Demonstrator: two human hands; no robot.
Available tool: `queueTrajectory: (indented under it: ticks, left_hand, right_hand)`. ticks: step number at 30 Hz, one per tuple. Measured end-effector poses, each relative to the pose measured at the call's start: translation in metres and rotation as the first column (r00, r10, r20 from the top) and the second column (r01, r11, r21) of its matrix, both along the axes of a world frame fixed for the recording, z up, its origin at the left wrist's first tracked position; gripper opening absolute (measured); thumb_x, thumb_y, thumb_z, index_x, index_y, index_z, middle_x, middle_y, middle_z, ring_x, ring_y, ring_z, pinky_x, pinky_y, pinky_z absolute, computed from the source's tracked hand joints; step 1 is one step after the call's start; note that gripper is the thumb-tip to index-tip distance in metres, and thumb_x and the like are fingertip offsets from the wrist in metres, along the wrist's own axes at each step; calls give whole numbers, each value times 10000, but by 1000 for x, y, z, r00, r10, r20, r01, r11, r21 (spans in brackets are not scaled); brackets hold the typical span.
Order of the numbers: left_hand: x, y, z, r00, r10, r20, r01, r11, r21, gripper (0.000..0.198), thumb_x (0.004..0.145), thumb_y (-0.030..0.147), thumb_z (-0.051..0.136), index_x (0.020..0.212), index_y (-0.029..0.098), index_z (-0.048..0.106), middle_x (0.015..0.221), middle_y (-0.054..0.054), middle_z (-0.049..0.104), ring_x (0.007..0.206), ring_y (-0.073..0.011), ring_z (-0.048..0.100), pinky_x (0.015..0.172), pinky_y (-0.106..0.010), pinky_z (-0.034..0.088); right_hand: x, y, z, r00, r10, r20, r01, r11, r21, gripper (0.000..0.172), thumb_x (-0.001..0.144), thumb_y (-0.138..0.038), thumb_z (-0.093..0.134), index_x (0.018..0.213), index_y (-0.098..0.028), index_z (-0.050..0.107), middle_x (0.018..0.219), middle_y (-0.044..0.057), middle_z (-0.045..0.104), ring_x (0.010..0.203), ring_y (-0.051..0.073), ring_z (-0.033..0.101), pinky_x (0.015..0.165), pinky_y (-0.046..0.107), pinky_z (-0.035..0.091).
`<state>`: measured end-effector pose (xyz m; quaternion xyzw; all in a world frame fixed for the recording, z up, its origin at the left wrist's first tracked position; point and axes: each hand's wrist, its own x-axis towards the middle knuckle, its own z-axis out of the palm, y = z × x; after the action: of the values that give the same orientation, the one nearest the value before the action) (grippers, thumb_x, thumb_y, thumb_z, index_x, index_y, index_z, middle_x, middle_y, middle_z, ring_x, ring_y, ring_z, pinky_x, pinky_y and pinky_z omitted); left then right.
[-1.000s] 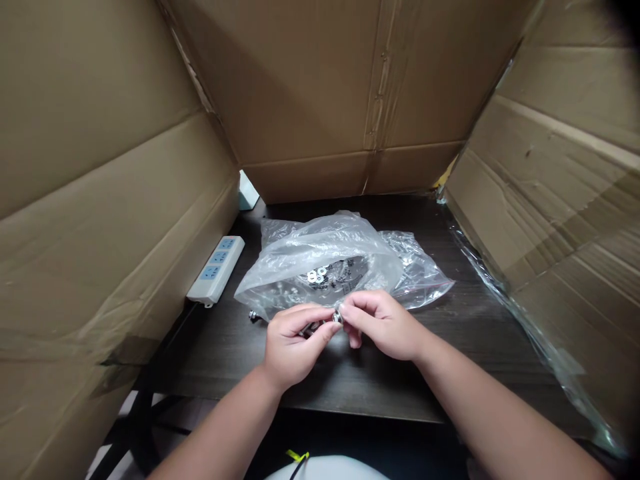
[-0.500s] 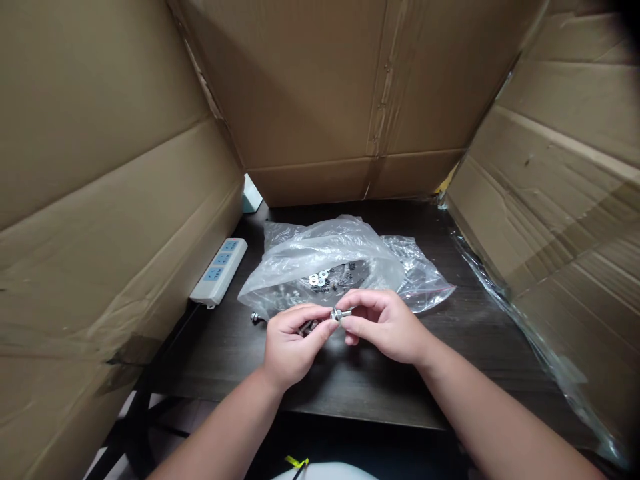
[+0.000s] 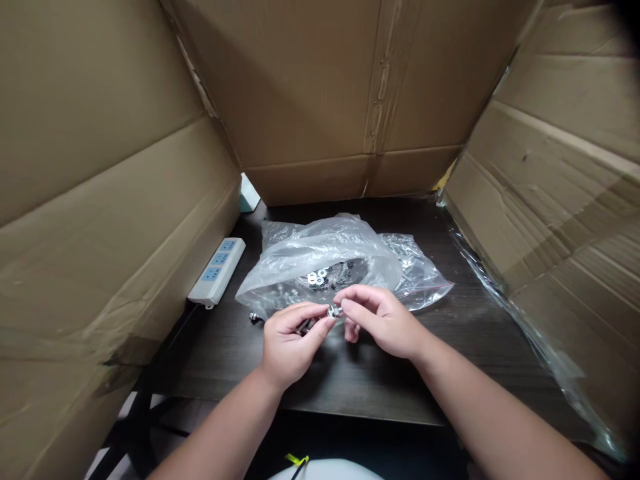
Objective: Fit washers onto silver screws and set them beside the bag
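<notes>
Between thumb and index finger, my left hand pinches a small metal bolt fitted with a nut or washers. More metal bolts show in the curl of the same hand, partly hidden by its fingers. From the other side, the thumb and index finger of my right hand close around the bolt's shank end, covering most of it. Just beyond both hands lies an open clear plastic bag with several flat washers and small dark pieces inside.
A white power strip lies at left on the dark table. Near my left hand rests a loose bolt with a nut. Another clear bag is at right. Cardboard walls enclose the back and both sides.
My right thumb has shifted up and across the bolt's shank end, which is now more hidden. The left hand keeps its pinch. The view has moved slightly.
</notes>
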<state>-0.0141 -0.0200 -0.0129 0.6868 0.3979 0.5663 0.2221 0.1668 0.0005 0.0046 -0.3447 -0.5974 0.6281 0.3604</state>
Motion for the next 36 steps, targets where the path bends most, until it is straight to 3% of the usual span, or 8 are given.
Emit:
queueTrajectory:
  ticks: [3,11,17,22,24,29,36]
  left_hand:
    - [0,0,-1,1000,8,21,-8,1000,-15,202,683,67,736,848,183,731,788,-28,736,698,-136,684,658,-208,554]
    - [1,0,1,996,-86,6,86,996,10,202,691,51,723,851,175,724,750,-29,721,671,-136,671,621,-216,544]
    - [3,0,1,996,-80,-33,82,995,55,219,686,39,711,865,165,716,749,-37,715,666,-144,670,611,-226,543]
    - [2,0,0,999,-30,-12,30,999,36,211,688,50,714,855,179,722,751,-26,720,671,-136,672,624,-212,543]
    - [2,0,0,1000,-10,13,10,1000,10,200,688,58,719,846,181,726,758,-26,725,675,-137,676,632,-211,547]
    - [1,1,0,998,-23,56,24,1000,-18,196,690,59,720,840,185,729,766,-27,731,677,-138,679,632,-210,548]
    - [1,1,0,990,-144,-11,144,987,65,281,700,16,693,923,185,718,767,-35,717,672,-138,667,604,-223,537]
  right_hand:
    - [0,-1,-2,998,8,-70,-8,1000,-4,245,828,-321,642,1012,-169,588,698,1,606,580,129,609,573,271,503]
    - [1,-2,2,999,40,25,-41,998,47,170,859,-313,596,880,-146,617,638,3,580,551,120,576,549,255,471]
    - [0,-2,2,981,11,191,-40,988,148,377,945,-383,443,665,-150,540,569,2,562,538,106,541,568,246,443]
    - [0,0,0,1000,-1,-31,2,999,34,198,887,-363,560,946,-175,574,771,5,593,551,103,579,538,249,473]
    - [1,0,-2,995,2,-100,-1,1000,17,214,842,-309,629,1004,-183,569,785,4,599,575,113,600,561,260,492]
    - [0,-3,-4,997,10,-72,-10,1000,-1,202,812,-287,662,957,-159,603,664,1,601,578,137,617,572,275,498]
    - [0,-2,2,998,63,-26,-63,998,-7,170,853,-310,604,832,-143,585,581,-15,568,521,112,566,527,238,453]
